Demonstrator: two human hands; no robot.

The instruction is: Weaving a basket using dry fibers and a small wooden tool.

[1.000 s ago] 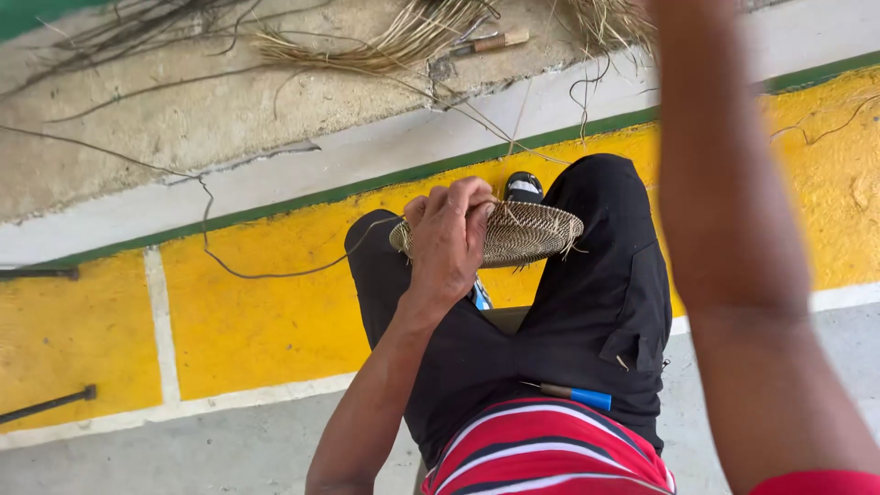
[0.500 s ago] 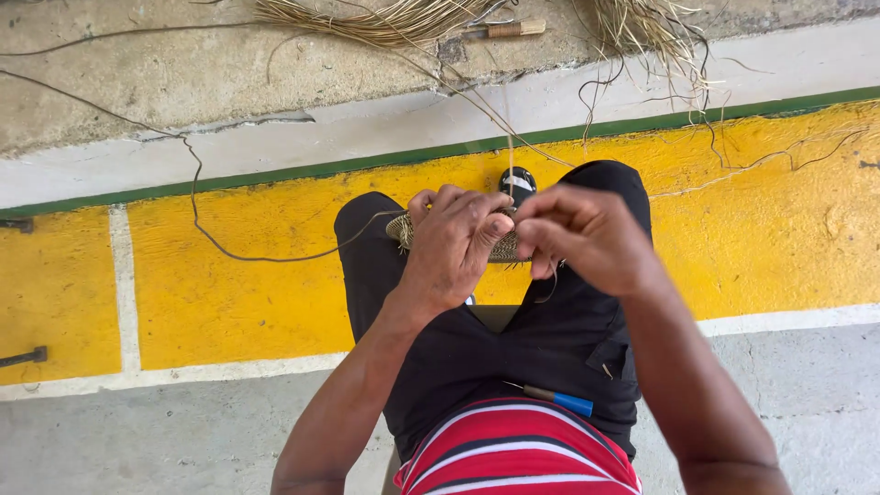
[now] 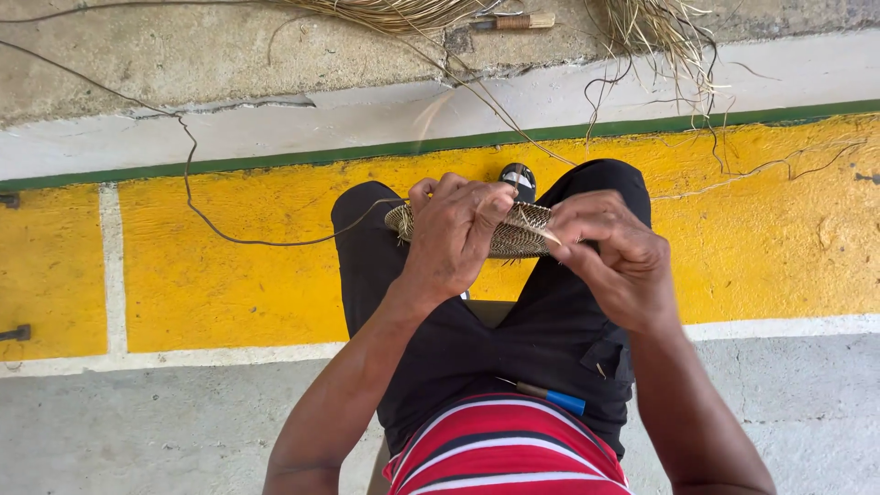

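— What is being held there, over the lap?

— A small woven disc (image 3: pixel 513 234) of pale straw-coloured fibre, tightly coiled, with short loose ends sticking out along its edge. It sits above the knees, between the two legs in black trousers (image 3: pixel 550 330), seen almost edge-on, so its face is mostly hidden.

— And the hands?

— The left hand (image 3: pixel 454 238) lies over the disc's left part, fingers curled down and closed on its rim. The right hand (image 3: pixel 614 252) is just at the disc's right edge, thumb and forefinger pinched together on a thin pale strand (image 3: pixel 548 235) where it meets the weave.

— Anything trailing from it?

— A long dark fibre (image 3: pixel 229 234) runs from the disc's left side out across the yellow painted floor (image 3: pixel 229 275) and up over the concrete ledge (image 3: pixel 183 64).

— What lies around?

— Bundles of dry straw (image 3: pixel 660 32) on the ledge, a wooden-handled tool (image 3: pixel 518 20) among them, and a blue-tipped tool (image 3: pixel 550 397) at the waist, beside the red striped shirt (image 3: pixel 504 454).
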